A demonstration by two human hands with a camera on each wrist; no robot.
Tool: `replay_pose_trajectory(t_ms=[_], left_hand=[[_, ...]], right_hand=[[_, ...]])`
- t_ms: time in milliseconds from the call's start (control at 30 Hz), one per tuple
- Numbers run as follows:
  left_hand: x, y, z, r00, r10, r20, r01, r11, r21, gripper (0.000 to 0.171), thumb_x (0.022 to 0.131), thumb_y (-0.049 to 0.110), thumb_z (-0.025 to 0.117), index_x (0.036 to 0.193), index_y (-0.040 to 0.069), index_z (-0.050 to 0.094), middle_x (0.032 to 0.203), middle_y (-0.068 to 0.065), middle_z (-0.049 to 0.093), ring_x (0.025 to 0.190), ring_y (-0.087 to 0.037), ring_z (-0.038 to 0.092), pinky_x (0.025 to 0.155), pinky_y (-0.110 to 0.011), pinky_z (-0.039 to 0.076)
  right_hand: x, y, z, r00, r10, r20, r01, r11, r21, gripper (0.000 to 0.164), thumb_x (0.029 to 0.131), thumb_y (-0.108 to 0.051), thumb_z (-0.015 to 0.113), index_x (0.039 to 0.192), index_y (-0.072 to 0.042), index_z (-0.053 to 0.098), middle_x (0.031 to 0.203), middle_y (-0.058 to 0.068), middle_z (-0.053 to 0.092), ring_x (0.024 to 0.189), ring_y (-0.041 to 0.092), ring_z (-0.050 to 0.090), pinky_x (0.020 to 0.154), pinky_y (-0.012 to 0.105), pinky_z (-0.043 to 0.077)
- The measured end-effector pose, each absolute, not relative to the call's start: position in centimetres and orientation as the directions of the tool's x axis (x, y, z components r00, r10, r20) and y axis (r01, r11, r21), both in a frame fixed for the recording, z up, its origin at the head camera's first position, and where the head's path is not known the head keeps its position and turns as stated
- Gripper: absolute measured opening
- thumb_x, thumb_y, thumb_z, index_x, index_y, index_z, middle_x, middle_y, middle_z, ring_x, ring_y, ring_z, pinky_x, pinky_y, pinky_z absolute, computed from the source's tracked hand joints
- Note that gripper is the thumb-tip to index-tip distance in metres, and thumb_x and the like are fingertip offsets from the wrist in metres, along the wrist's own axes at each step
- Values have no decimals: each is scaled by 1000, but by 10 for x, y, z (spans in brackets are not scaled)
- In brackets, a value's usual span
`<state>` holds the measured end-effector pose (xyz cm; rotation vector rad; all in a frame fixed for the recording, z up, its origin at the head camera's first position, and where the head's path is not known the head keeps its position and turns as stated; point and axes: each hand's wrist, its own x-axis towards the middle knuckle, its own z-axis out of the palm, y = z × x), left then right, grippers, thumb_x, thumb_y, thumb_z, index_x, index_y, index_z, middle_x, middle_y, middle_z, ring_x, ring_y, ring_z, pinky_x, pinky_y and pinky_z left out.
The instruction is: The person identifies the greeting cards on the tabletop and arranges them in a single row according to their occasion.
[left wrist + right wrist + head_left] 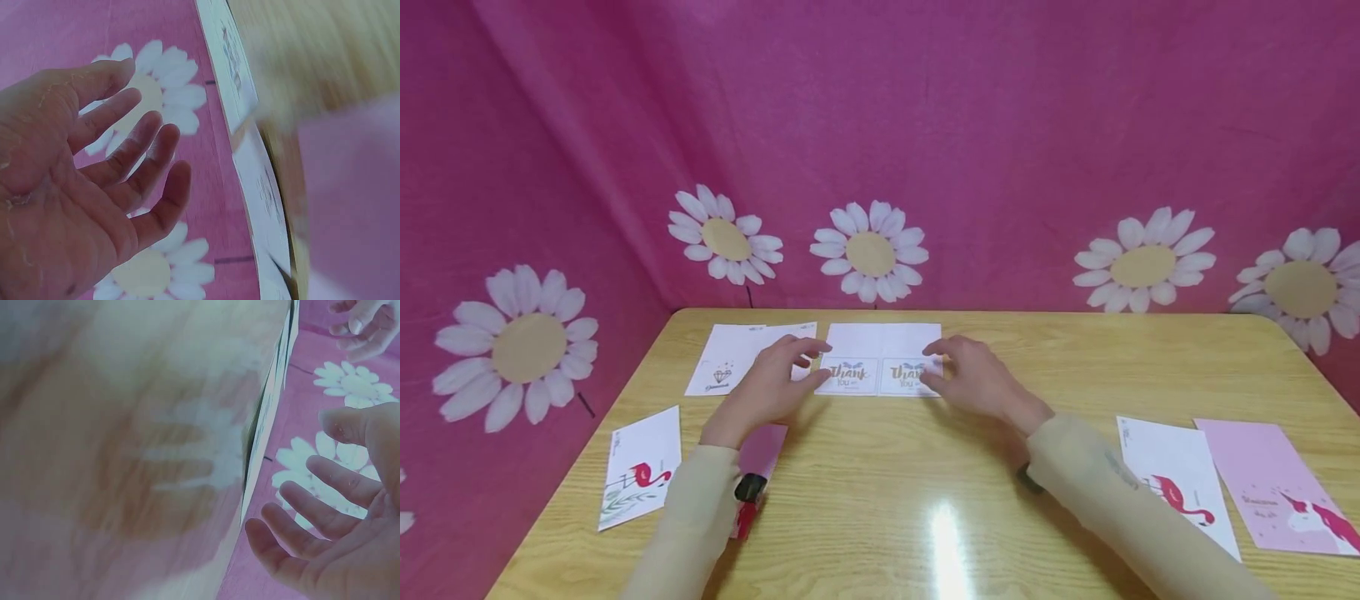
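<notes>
Two white cards printed "Thank You" lie side by side at the back middle of the table. My left hand is over their left edge, its fingers spread and loosely bent. On the opposite side, my right hand partly covers the right card's edge with its thumb and fingertips. Both wrist views show the palms bare, the left hand and the right hand holding nothing. Behind the left hand are white cards, one with a diamond drawing, partly hidden.
On the left lie a white flamingo card and a pink card half hidden by the left forearm. Another flamingo card and a pink unicorn card are on the right. A pink daisy-patterned cloth hangs behind the wooden table.
</notes>
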<state>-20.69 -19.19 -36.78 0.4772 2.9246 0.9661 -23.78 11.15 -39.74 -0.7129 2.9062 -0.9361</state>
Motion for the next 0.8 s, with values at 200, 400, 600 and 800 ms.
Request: replay_pose_trajectory(t_ms=[200,400,600,800], left_hand=[[-197,-226,-369,-956,283,83,278,773,570,39,98,21,67,135,8,63,127,-20,65,114,-38,67,96,-53,55],[-187,-271,-358,-979,202,-12,168,844,510,46,97,23,69,138,4,59,129,-26,64,114,-42,65,93,-55,55],[-173,-321,-348,-967,87,-238,-11,923,385,67,91,27,74,145,-2,48,139,-37,52,121,-51,55,96,-62,50],[-168,-356,-350,-926,4,-377,-115,949,292,94,80,33,84,151,-3,35,146,-43,36,129,-56,41,101,-71,43]], right_hand=[[-226,99,-396,-887,-444,126,-433,704,-563,40,93,-26,70,126,-2,69,124,17,71,114,34,66,103,51,51],[-217,88,-395,-875,-469,121,-446,682,-580,40,94,-27,72,127,-4,68,125,15,70,121,34,64,107,49,50],[-210,77,-396,-855,-503,129,-474,656,-588,41,93,-26,73,129,-6,67,125,17,69,114,32,65,102,48,52],[-207,67,-397,-827,-544,145,-515,626,-586,41,93,-27,73,128,-5,68,122,15,70,112,31,65,102,48,52]])
